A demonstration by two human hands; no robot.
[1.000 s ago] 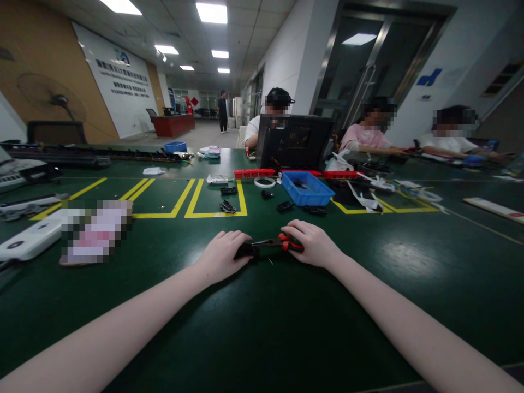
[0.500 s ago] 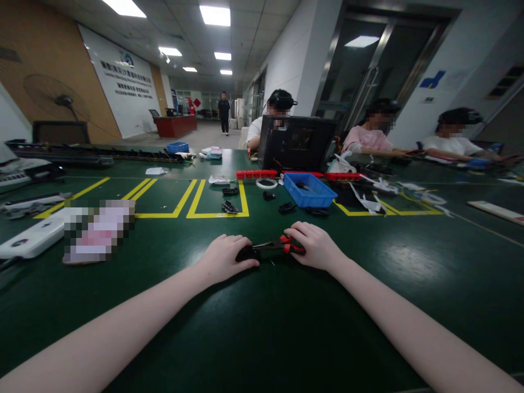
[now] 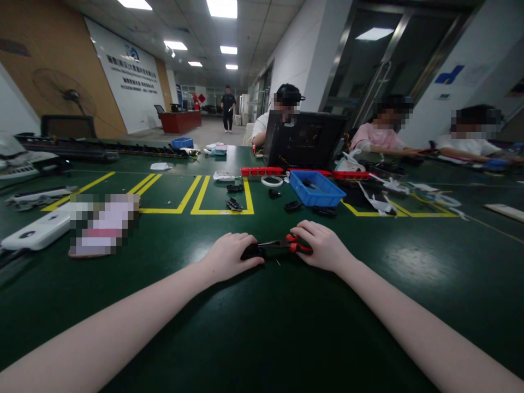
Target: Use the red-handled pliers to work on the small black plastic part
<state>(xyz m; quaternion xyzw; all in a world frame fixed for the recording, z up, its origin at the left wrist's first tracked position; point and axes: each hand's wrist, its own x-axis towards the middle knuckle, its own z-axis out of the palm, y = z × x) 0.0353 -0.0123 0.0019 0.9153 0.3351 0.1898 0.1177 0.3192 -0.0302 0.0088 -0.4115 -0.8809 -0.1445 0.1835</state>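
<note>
My left hand is closed around a small black part just above the green table. Red-handled pliers are gripped in my right hand, their jaws pointing left and reaching the black part. Whether the jaws are clamped on it cannot be made out. A thin, short sliver lies on the table below the pliers.
Beyond my hands stand a blue bin, several black parts and a white ring. A white power strip and a pixelated flat object lie left. People sit across the table behind a black case.
The whole view has shifted slightly, so hands and table items appear a little further right. Both hands keep their hold. The person standing far back appears nearer.
</note>
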